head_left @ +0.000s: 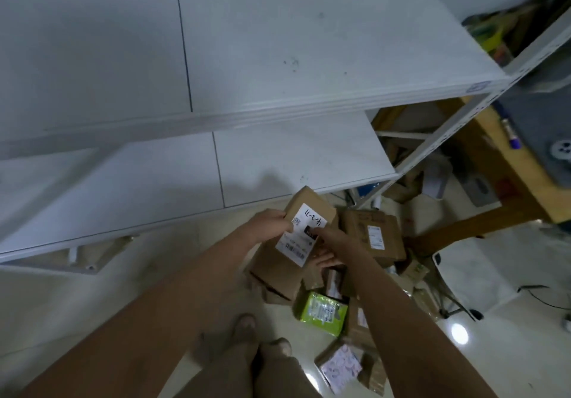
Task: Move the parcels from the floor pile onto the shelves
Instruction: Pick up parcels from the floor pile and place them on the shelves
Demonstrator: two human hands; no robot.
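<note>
Left grip (272,223), right grip (332,243) holding labelled box (310,201), parcel pile (372,230) beneath

A brown cardboard box (311,204) with a white handwritten shipping label is tilted above the floor pile (361,227), gripped by the left hand (272,221) and right hand (330,243). The pile holds brown boxes, a green packet (321,309) and a patterned packet (341,366). The white shelves (154,181) stand just behind.

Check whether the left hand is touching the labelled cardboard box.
Touching. Head view shows the left hand gripping the labelled box by its left edge.
</note>
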